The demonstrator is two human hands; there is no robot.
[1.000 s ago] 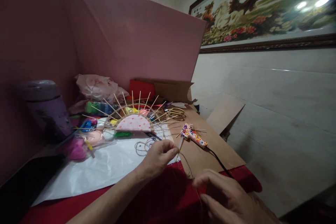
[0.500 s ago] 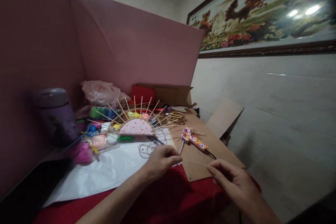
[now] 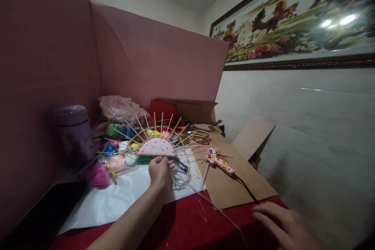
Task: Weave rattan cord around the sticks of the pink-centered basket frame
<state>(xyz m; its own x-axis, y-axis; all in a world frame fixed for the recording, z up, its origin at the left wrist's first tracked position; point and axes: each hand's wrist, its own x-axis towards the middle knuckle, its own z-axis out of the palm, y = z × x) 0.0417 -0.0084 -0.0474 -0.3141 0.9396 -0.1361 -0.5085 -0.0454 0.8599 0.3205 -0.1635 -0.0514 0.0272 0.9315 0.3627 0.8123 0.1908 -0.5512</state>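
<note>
A half-round piece of white fabric with pink-red dots [image 3: 156,147] stands among the craft supplies, thin wooden sticks fanning out from its curved edge. My left hand [image 3: 160,172] is at its straight lower edge, fingers closed around that edge, though the fingertips are partly hidden. Loose twine [image 3: 222,213] runs from a small coil beside that hand across the red cloth toward the lower right. My right hand [image 3: 285,224] is over the table's front right corner, blurred, fingers stretched out and holding nothing. Nearest to it is the black cord of a flower-patterned glue gun [image 3: 219,162].
The glue gun lies on a brown cardboard sheet [image 3: 243,191]. Bagged coloured clay [image 3: 101,174] and a purple tumbler [image 3: 75,136] stand at the left. White paper [image 3: 117,199] covers part of the red cloth [image 3: 181,222]. Scissors [image 3: 202,136] lie behind.
My left hand has let go of the twine and moved left to the half-round piece. My right hand has released the twine and drawn back to the lower right. The twine now lies slack.
</note>
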